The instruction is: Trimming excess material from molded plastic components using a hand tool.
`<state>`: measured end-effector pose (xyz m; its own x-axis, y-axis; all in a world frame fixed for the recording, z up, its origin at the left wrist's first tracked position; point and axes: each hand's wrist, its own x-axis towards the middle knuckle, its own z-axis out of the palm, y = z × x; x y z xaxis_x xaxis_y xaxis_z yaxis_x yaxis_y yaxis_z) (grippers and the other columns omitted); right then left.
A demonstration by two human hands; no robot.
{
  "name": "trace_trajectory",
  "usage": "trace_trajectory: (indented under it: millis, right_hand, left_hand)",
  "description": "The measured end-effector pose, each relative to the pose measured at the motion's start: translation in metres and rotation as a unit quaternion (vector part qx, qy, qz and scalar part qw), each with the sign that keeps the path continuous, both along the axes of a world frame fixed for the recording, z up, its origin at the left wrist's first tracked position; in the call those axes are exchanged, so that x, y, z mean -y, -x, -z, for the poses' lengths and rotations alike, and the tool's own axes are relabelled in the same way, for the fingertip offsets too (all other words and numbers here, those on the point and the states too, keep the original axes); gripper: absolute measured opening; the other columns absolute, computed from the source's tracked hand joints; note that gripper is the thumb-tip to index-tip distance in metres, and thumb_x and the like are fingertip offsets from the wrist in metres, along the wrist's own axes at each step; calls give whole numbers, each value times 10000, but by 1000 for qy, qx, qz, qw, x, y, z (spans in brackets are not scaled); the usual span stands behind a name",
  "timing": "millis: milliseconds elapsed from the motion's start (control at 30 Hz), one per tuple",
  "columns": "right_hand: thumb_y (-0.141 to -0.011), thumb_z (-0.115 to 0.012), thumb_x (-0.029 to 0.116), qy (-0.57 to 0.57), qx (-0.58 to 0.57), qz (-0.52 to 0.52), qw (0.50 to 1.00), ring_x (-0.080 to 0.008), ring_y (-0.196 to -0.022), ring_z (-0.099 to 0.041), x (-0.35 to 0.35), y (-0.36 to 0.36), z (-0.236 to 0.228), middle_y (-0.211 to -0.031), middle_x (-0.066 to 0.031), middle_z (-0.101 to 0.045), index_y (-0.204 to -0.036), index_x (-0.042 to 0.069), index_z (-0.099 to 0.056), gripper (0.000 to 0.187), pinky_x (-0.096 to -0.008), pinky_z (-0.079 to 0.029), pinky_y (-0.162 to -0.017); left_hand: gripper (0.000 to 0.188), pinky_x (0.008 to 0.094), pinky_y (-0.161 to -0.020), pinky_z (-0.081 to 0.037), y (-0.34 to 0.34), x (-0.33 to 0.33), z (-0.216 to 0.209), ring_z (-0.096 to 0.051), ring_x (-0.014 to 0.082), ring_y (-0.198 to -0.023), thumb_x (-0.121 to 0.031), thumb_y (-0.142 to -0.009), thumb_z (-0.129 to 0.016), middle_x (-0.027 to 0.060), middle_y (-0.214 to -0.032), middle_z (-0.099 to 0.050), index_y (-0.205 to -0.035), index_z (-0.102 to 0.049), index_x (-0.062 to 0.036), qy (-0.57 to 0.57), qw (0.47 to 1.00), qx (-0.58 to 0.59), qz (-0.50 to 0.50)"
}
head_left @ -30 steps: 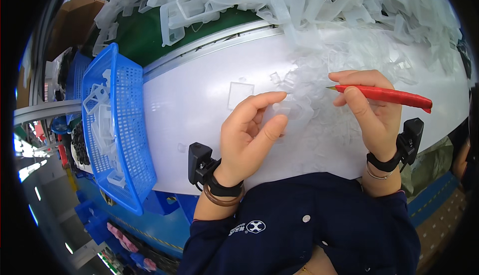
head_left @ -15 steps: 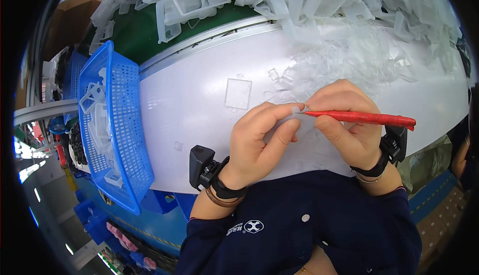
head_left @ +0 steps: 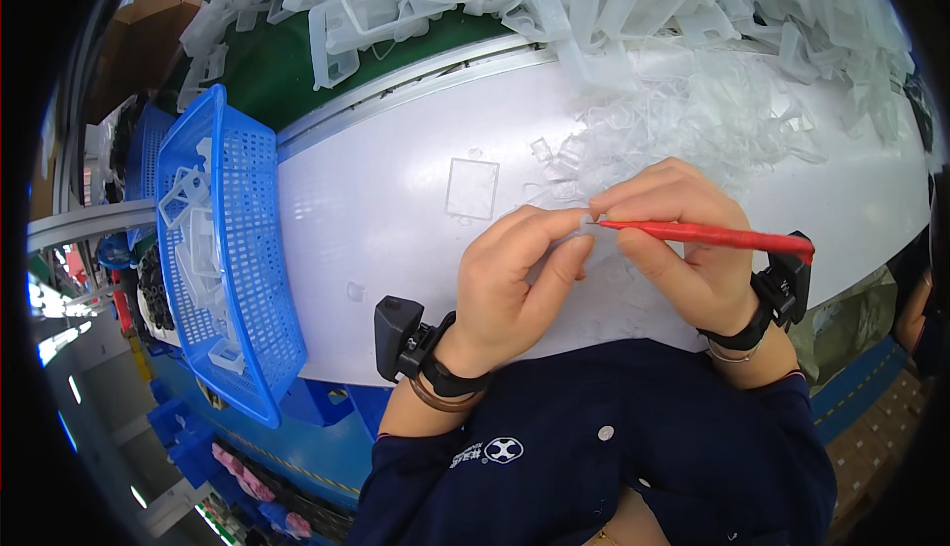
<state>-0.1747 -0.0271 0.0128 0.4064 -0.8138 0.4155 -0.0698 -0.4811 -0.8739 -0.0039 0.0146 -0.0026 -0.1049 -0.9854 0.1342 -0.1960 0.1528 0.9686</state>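
My right hand grips a slim tool wrapped in red, with a thin metal tip pointing left. Between thumb and forefinger, my left hand pinches a small translucent plastic piece. The tool's tip meets this piece, or lies very close to it; the fingers partly hide the spot. Both hands are raised over the white tabletop. Beyond my left hand, a flat clear rectangular frame lies on the table. Small clear pieces are scattered just past my fingertips.
A blue perforated basket holding translucent parts stands at the left. Clear thin pieces are heaped on the far right of the table. Behind the metal rail, many translucent plastic housings pile up on a green surface.
The red tool and my right hand have shifted slightly left, bringing the tip closer in to the small piece. My left hand stays nearly in place, still pinching.
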Motion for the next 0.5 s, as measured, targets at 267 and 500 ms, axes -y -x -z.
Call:
trace_trajectory:
  millis: [267, 500]
  right_hand:
    - [-645, -690, 97, 288, -124, 54, 948, -256, -693, -587, -3, -6, 10, -881, -136, -618, -867, -1, -576, 268, -291, -486, -571]
    - [-693, -668, 41, 230, -103, 123, 960, -234, -715, -584, 8, 5, 4, -888, -123, -622, -891, -11, -581, 223, -294, -472, -626]
  left_hand:
    - [112, 240, -489, -407, -1, 6, -5, -543, 145, -547, -11, -776, -597, 74, -647, -540, -887, -592, 7, 118, 984, 133, -3]
    - [148, 239, -567, -426, -2, -2, -17, -523, 135, -639, 4, -788, -575, 69, -718, -547, -934, -598, 2, -102, 993, -52, -2]
